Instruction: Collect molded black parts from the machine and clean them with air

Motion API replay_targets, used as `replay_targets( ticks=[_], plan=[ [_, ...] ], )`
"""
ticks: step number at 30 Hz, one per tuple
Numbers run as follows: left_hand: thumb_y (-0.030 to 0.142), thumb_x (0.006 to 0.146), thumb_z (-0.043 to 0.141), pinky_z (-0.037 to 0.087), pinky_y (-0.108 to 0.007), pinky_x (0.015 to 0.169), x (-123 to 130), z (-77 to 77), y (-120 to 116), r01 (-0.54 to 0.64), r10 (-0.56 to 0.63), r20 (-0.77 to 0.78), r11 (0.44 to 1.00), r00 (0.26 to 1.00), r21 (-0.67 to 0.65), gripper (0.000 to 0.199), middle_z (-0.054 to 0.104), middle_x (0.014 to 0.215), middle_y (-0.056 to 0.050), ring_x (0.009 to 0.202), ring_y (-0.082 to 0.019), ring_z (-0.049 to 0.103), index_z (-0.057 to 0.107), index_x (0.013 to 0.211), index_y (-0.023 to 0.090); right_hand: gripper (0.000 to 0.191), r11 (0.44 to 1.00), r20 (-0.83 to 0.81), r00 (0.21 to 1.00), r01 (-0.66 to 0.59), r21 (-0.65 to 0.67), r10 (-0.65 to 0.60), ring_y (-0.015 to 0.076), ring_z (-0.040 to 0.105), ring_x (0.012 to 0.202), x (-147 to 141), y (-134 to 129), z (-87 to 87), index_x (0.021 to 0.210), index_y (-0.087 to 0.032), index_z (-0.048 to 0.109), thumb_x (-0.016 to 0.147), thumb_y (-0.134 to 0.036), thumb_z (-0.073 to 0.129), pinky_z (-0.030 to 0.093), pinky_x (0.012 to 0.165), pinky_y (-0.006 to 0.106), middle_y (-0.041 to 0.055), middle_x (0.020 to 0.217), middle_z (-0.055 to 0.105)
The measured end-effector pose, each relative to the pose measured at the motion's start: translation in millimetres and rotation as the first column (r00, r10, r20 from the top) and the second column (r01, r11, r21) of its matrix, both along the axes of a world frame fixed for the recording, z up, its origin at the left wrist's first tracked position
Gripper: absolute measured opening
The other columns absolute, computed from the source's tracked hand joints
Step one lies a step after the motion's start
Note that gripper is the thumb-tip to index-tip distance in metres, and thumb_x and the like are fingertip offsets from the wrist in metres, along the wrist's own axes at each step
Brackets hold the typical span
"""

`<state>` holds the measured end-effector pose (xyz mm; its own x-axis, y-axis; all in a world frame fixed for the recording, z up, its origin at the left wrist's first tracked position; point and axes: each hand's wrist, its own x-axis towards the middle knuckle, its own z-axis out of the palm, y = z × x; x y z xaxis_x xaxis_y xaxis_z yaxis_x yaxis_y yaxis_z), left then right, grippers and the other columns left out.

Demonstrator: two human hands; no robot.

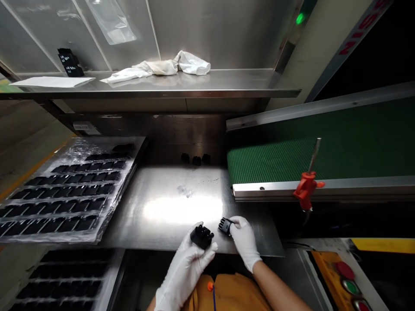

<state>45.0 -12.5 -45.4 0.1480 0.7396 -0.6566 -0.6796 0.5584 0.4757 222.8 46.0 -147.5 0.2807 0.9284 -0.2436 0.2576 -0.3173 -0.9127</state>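
Note:
Both hands wear white gloves over the front edge of the steel table [139, 216]. My left hand [189, 263] is closed around a black plastic block [201, 236] with round openings or posts facing up. Just to its right, my right hand [243, 242] pinches a smaller black ribbed part [225, 226] by its right side. The two parts are apart. Farther back on the table sit three small black parts [196, 160] close together.
Left, a plastic-lined tray [97, 229] holds rows of black parts, with another tray [108, 285] below. A green conveyor [279, 160] with a red clamp [305, 188] lies right. Cloths [191, 63] rest on the shelf [227, 82]. Buttons [344, 270] stand at lower right.

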Motion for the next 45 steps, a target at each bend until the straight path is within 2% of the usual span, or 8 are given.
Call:
replay_targets(
  ticks=[9, 12, 15, 17, 25, 33, 39, 45],
  plan=[
    [0.039, 0.08, 0.071, 0.052, -0.035, 0.096, -0.2, -9.9, 3.2, 0.051, -0.043, 0.379, 0.999, 0.924, -0.012, 0.044, 0.067, 0.117, -0.016, 0.101, -0.026, 0.068, 0.062, 0.113, 0.011, 0.028, 0.963, 0.362, 0.922, -0.208, 0.171, 0.135, 0.0243, 0.062, 0.097, 33.6, -3.7, 9.6, 0.096, -0.018, 0.07, 0.078, -0.015, 0.048, 0.049, 0.093, 0.041, 0.0112, 0.107, 0.066],
    [0.04, 0.086, 0.065, 0.057, -0.034, 0.084, -0.4, -17.8, 6.0, 0.017, 0.004, 0.315, 0.998, 0.949, -0.065, 0.036, 0.07, 0.105, -0.015, 0.085, -0.022, 0.072, 0.062, 0.108, 0.012, 0.021, 0.91, 0.486, 0.868, -0.114, 0.398, -0.104, 0.024, 0.06, 0.1, 61.1, -13.4, 50.4, 0.1, -0.017, 0.065, 0.084, -0.023, 0.053, 0.047, 0.096, 0.042, 0.0129, 0.106, 0.063],
    [0.037, 0.088, 0.062, 0.058, -0.033, 0.078, 1.8, -21.2, 7.3, 0.023, 0.0, 0.313, 0.997, 0.95, -0.071, 0.029, 0.072, 0.097, -0.015, 0.078, -0.021, 0.072, 0.063, 0.103, 0.012, 0.046, 0.724, 0.627, 0.573, -0.082, 0.685, -0.528, 0.0291, 0.057, 0.106, 91.1, -5.3, 98.8, 0.116, -0.012, 0.057, 0.077, -0.031, 0.07, 0.048, 0.096, 0.046, 0.0166, 0.108, 0.06],
    [0.036, 0.089, 0.061, 0.057, -0.033, 0.078, 5.1, -19.7, 6.9, 0.042, -0.014, 0.351, 0.996, 0.936, -0.074, 0.028, 0.072, 0.094, -0.015, 0.079, -0.021, 0.071, 0.064, 0.101, 0.011, 0.073, 0.751, 0.708, 0.427, -0.095, 0.653, -0.562, 0.0351, 0.052, 0.117, 108.0, 11.6, 124.3, 0.13, -0.007, 0.047, 0.072, -0.043, 0.074, 0.044, 0.099, 0.05, 0.023, 0.122, 0.056],
    [0.024, 0.088, 0.059, 0.049, -0.033, 0.095, 13.4, -10.3, -6.3, 0.051, -0.062, 0.5, 0.998, 0.864, 0.034, 0.025, 0.07, 0.105, -0.017, 0.1, -0.022, 0.066, 0.071, 0.099, 0.006, 0.068, 0.827, 0.885, 0.333, -0.352, 0.437, -0.326, 0.0344, 0.063, 0.106, 153.7, 58.4, 134.8, 0.129, -0.007, 0.047, 0.082, -0.054, 0.059, 0.023, 0.113, 0.057, 0.0202, 0.112, 0.068],
    [0.037, 0.085, 0.065, 0.051, -0.03, 0.077, 9.1, -19.2, -23.8, 0.046, -0.071, 0.459, 0.997, 0.886, 0.066, 0.019, 0.07, 0.097, -0.012, 0.083, -0.021, 0.068, 0.074, 0.09, 0.021, 0.041, 0.692, 0.608, 0.787, -0.497, 0.523, 0.106, 0.0258, 0.062, 0.112, 172.9, 19.0, 149.0, 0.125, -0.019, 0.054, 0.086, -0.031, 0.057, 0.041, 0.108, 0.049, 0.0107, 0.109, 0.067],
    [0.027, 0.08, 0.073, 0.051, -0.026, 0.071, -0.4, -50.0, -43.3, -0.044, 0.059, 0.184, 0.995, 0.981, -0.09, 0.03, 0.067, 0.086, -0.006, 0.081, -0.017, 0.065, 0.068, 0.108, 0.018, 0.063, 0.282, 0.679, 0.217, -0.959, 0.015, 0.702, 0.0303, 0.061, 0.116, 134.8, -45.1, 140.9, 0.141, -0.022, 0.043, 0.079, -0.029, 0.056, 0.051, 0.097, 0.041, 0.0149, 0.128, 0.063],
    [0.032, 0.083, 0.07, 0.049, -0.021, 0.061, -2.2, -134.5, -59.9, -0.093, 0.048, -0.12, 0.909, 0.992, -0.407, 0.019, 0.063, 0.078, -0.002, 0.067, -0.009, 0.059, 0.061, 0.08, 0.016, 0.036, 0.169, 0.338, 0.0, -0.867, -0.47, 0.941, 0.0272, 0.067, 0.086, 92.2, -61.7, 102.0, 0.109, -0.019, 0.064, 0.077, -0.03, 0.051, 0.047, 0.074, 0.034, 0.0117, 0.093, 0.071]
  ],
)
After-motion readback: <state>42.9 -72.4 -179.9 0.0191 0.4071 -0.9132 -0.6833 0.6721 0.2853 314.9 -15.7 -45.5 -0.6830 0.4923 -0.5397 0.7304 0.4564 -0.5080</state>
